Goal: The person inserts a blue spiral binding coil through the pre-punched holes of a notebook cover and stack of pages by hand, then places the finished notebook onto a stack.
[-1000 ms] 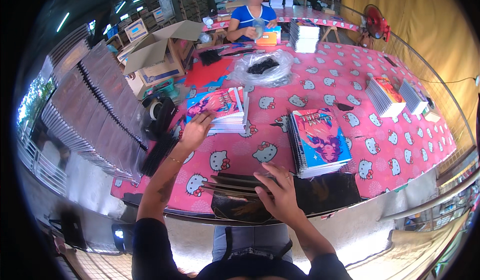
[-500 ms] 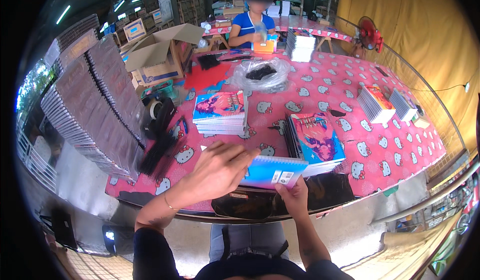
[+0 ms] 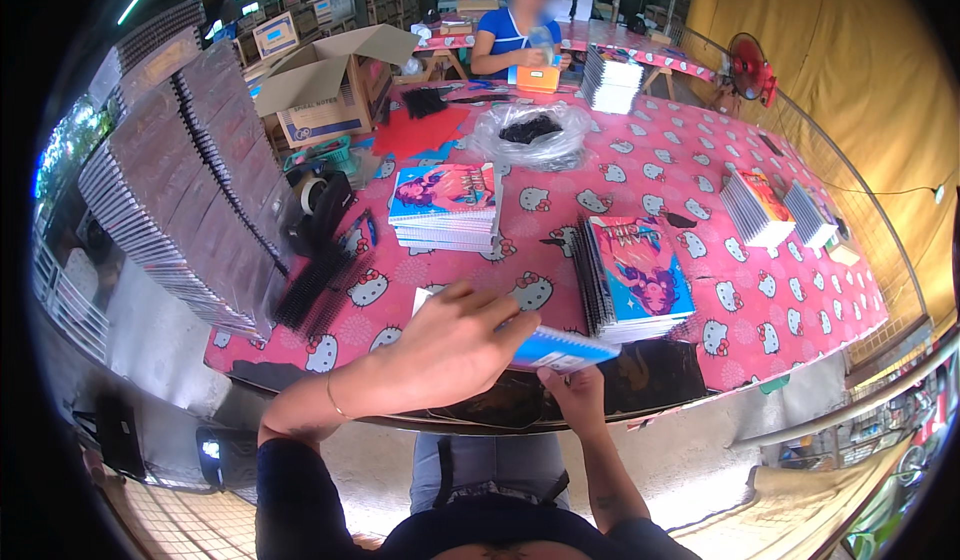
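A blue spiral notebook is held over the table's near edge, tilted so its cover appears as a narrow band. My right hand grips its lower right part, thumb on the cover. Across its left end lies my left hand, fingers curled at the bound edge; the fingertips are partly hidden. A white paper corner peeks out beyond the left hand. To the right stands a stack of illustrated notebooks, and farther off, left of centre, another notebook stack.
Black binding coils lie left of my left hand, near a tape dispenser. Tall wrapped notebook stacks rise at left. An open carton, plastic bag and co-worker are beyond. More notebooks stand at right.
The notebook has tipped to a flatter angle, showing less of its cover. My left hand has shifted slightly right along its bound edge; my right hand has moved slightly left and down.
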Tool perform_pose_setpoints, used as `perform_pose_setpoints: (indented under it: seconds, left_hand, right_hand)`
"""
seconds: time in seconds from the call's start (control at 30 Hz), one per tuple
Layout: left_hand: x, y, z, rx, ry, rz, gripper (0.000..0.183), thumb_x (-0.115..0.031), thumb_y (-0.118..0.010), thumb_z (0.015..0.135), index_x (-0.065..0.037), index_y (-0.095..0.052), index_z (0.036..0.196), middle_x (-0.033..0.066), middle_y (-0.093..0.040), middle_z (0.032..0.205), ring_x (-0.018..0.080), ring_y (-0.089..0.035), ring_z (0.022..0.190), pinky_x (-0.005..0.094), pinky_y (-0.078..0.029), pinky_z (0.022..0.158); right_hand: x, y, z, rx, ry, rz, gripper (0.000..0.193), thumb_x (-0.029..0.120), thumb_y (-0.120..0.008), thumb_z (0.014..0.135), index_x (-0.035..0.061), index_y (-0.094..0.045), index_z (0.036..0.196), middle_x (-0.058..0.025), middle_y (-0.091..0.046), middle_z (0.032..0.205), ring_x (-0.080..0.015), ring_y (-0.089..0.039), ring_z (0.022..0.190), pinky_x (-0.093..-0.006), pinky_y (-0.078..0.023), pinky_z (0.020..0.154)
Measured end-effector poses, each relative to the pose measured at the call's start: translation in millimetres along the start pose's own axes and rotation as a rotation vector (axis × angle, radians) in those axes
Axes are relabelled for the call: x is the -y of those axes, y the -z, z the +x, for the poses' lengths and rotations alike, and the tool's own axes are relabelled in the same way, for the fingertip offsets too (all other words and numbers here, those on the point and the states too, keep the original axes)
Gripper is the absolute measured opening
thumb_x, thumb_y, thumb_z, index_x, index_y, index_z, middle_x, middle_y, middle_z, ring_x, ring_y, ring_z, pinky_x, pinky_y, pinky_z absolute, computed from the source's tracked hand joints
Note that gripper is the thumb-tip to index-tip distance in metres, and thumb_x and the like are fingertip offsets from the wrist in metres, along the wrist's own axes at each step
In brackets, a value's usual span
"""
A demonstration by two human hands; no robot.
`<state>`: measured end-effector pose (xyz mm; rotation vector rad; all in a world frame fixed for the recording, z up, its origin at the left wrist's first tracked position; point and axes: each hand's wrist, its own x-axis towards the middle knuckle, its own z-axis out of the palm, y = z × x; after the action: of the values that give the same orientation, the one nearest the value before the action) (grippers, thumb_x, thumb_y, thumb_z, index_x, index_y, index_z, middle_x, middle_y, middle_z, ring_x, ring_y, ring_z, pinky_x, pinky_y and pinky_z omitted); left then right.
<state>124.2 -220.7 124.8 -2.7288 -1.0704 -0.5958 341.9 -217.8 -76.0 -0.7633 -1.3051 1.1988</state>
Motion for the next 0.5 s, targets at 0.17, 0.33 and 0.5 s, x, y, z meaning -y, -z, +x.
perform_pose_setpoints:
  seconds: [0.17, 0.33, 0.5]
  left_hand:
    - [3.5, -79.1, -72.4, -0.039, 0.124, 0.238, 0.048, -0.02, -0.065, 0.093, -0.004, -0.057, 0.138, 0.0199, -0.048, 0.15, 0.0326, -0.046, 0.139, 0.0655, -0.025, 0.114]
    - [-6.5, -128.5, -123.7, -0.838, 0.745, -0.683, 0.06, -0.019, -0.054, 0.102, 0.006, -0.033, 0.152, 0.0256, -0.032, 0.159, 0.0353, -0.035, 0.146, 0.0483, -0.025, 0.119]
    - [21.5, -145.9, -138.3, -0.441, 1.009, -0.776, 0.049, -0.018, -0.051, 0.104, 0.008, -0.044, 0.144, 0.0244, -0.053, 0.14, 0.0389, -0.051, 0.129, 0.0441, -0.042, 0.106]
  right_hand:
    - [9.0, -8.0, -6.7, 0.049, -0.008, -0.049, 0.055, 0.007, -0.071, 0.092, -0.0009, -0.048, 0.141, -0.0143, -0.058, 0.135, -0.0182, -0.058, 0.118, -0.0317, -0.045, 0.101]
    - [0.9, -31.8, -2.1, -0.072, 0.025, -0.021, 0.061, 0.007, -0.072, 0.091, 0.0008, -0.045, 0.145, -0.0169, -0.059, 0.131, -0.0226, -0.057, 0.12, -0.0343, -0.044, 0.105]
    - [-5.2, -3.1, 12.2, -0.036, -0.006, -0.115, 0.052, 0.01, -0.078, 0.087, 0.0016, -0.052, 0.131, -0.0076, -0.062, 0.108, -0.0144, -0.063, 0.095, -0.0282, -0.052, 0.086]
